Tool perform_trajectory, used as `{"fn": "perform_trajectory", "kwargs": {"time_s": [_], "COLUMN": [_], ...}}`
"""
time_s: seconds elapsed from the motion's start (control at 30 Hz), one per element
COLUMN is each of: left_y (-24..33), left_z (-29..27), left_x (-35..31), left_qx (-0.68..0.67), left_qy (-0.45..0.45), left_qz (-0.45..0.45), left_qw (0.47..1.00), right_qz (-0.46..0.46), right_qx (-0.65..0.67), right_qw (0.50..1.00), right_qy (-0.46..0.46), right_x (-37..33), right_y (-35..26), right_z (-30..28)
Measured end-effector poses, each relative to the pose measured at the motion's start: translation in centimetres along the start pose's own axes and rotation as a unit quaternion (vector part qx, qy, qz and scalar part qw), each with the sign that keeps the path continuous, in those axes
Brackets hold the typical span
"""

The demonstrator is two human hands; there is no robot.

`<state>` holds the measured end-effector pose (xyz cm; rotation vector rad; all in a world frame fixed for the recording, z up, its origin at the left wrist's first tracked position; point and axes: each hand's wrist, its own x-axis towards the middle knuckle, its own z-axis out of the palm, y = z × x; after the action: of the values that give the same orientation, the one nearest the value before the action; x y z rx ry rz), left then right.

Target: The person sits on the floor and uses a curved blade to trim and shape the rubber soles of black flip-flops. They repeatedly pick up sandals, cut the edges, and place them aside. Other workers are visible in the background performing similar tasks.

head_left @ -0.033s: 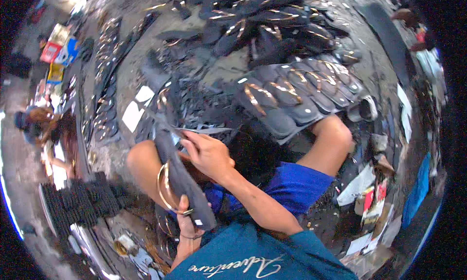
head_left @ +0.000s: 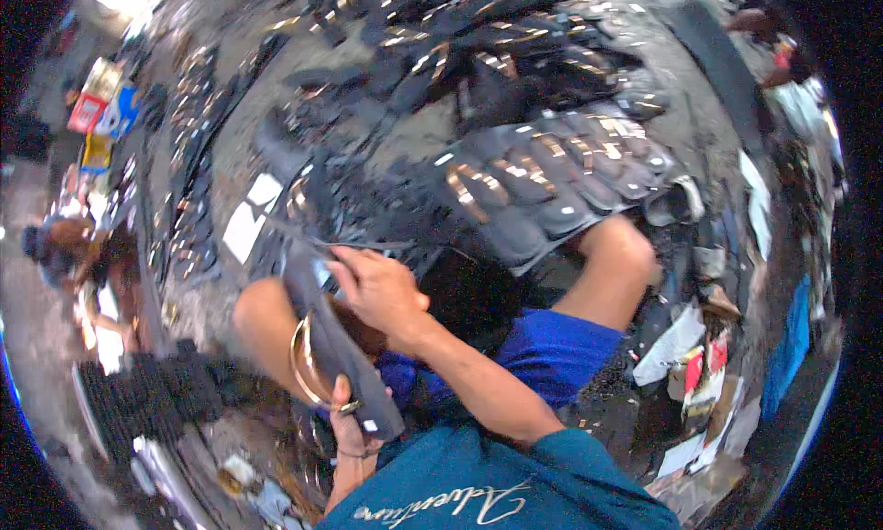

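Shifted view, dark gold-strapped sandal (head_left: pixel 347 348)

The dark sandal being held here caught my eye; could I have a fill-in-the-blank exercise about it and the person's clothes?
1. The hand holding the dark sandal near the shirt is the person's ____ one.
2. The sandal's curved strap is ____ in colour.
3. The person's shorts are ____.

Missing words: left; gold; blue.
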<state>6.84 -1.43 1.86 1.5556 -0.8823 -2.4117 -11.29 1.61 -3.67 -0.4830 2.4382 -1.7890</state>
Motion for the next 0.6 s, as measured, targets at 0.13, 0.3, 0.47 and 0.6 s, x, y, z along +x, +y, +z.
{"fn": "perform_trajectory", "kwargs": {"time_s": [0.13, 0.3, 0.47, 0.6], "left_y": [-2.7, 3.2, 8.3, 12.9], "left_z": [-3.8, 1.8, 7.1, 8.5], "left_x": [0.9, 5.9, 6.1, 2.4], "left_qx": [0.145, 0.211, 0.33, 0.259], "left_qy": [-0.078, -0.298, -0.189, -0.148], "left_qz": [0.042, 0.142, 0.313, 0.238], "left_qw": [0.985, 0.92, 0.87, 0.924], "right_qz": [0.089, 0.178, -0.002, -0.022], "right_qx": [0.136, 0.202, 0.205, 0.043], "right_qw": [0.985, 0.936, 0.976, 0.999], "right_qy": [-0.056, -0.225, -0.074, -0.016], "right_x": [4.2, -0.7, -3.0, -6.8], "right_y": [4.8, -1.3, -4.2, -3.4], "right_z": [-0.6, -8.8, -10.8, -15.1]}}
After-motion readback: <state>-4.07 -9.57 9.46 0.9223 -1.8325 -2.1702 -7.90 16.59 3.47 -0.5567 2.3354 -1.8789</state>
